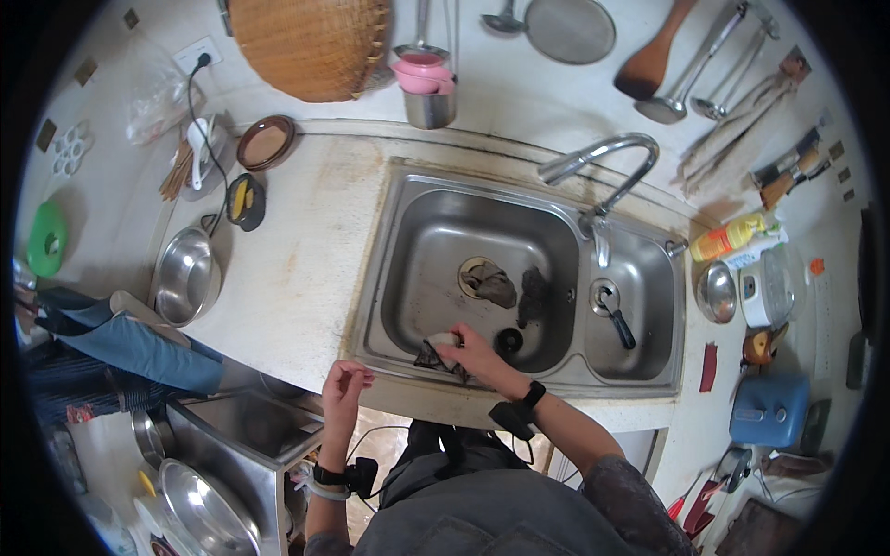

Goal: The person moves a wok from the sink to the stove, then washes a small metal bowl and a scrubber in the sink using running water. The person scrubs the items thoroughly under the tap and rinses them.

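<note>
My right hand (476, 356) grips a pale cloth (443, 342) with dark, dirty parts at the front rim of the large sink basin (431, 267). My left hand (344, 386) is at the counter's front edge, left of that cloth. Its fingers are curled in, with nothing visible in them. On the basin floor, a crumpled grey-brown wet cloth (495, 286) partly covers the drain (474, 267). To its right lies a dark scouring pad or rag (534, 292). A round black drain strainer or stopper (510, 340) sits near the front right of the basin.
A chrome faucet (629, 156) arches behind the basins. The small right basin (636, 243) holds a black-handled tool (621, 326). On the left counter stand a steel pot (186, 278) and a dark dish (245, 201). A blue appliance (770, 411) is at right.
</note>
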Action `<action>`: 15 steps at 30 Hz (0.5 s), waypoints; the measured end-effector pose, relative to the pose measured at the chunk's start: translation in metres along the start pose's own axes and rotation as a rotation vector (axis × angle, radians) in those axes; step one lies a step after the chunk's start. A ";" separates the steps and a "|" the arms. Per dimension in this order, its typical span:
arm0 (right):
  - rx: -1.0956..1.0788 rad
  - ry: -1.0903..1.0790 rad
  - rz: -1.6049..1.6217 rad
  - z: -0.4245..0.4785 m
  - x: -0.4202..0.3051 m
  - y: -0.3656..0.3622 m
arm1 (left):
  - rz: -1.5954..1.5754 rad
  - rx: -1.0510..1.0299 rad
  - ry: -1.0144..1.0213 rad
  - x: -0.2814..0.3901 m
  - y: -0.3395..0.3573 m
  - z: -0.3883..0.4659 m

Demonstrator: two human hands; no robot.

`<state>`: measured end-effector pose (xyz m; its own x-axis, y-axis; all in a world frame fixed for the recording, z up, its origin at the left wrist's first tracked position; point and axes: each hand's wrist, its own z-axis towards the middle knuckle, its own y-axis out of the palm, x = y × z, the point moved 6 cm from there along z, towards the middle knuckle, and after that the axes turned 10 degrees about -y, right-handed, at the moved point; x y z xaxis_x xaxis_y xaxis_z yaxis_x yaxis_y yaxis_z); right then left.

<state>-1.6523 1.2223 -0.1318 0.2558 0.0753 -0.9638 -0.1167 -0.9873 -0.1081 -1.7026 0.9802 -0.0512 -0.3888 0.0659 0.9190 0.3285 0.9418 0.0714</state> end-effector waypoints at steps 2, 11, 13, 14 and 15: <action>0.083 -0.075 0.051 0.027 -0.004 -0.006 | -0.004 0.012 0.007 0.002 -0.003 -0.002; 0.400 -0.580 -0.511 0.189 -0.094 -0.013 | 0.090 0.112 0.051 -0.004 -0.038 -0.024; 0.469 -0.564 -0.566 0.220 -0.099 -0.020 | 0.148 0.194 0.030 0.000 -0.047 -0.035; 0.506 -0.557 -0.595 0.231 -0.101 -0.025 | 0.132 0.214 0.018 -0.005 -0.053 -0.038; 0.472 -0.545 -0.630 0.240 -0.094 -0.024 | 0.112 0.227 0.001 -0.011 -0.058 -0.041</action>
<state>-1.9037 1.2727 -0.0971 -0.0645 0.7457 -0.6632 -0.5160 -0.5938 -0.6174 -1.6823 0.9114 -0.0500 -0.3601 0.1741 0.9165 0.1677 0.9785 -0.1200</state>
